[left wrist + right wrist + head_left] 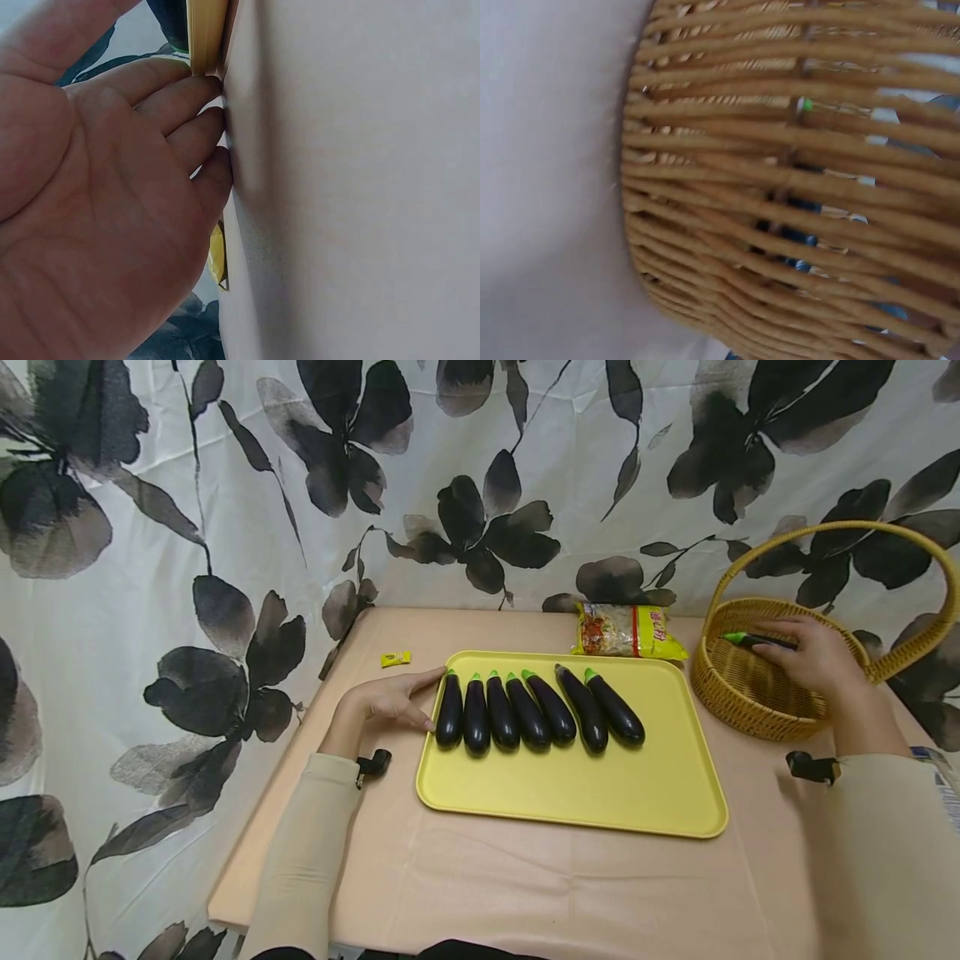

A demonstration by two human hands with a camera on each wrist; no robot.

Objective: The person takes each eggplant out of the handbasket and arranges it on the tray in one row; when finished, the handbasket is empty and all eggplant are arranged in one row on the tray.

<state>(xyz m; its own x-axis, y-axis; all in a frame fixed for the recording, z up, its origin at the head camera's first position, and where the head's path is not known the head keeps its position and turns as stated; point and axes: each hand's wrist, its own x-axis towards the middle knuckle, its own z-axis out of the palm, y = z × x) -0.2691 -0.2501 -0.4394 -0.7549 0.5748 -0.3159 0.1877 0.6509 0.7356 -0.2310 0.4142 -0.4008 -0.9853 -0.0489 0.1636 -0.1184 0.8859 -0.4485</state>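
Several glossy dark eggplants [528, 714] with green caps lie in a slanting row on the yellow tray [570, 793]. At the tray's left edge, my left hand [386, 700] touches the rim with fingers extended. Its palm and fingertips show in the left wrist view, beside the tray's edge [206, 34]. Inside the wicker basket [757, 710] on the right, my right hand [813, 660] grips another eggplant [750, 640], its green tip pointing left. The right wrist view is filled by the basket's woven wall [727, 150], which mostly hides that hand and eggplant.
A yellow-and-clear food packet [626, 632] lies behind the tray, near the basket. A small yellow wrapper [396, 658] sits beyond my left hand. The basket's tall handle [840, 527] arches above its opening. Floral cloth [450, 460] hangs behind the table.
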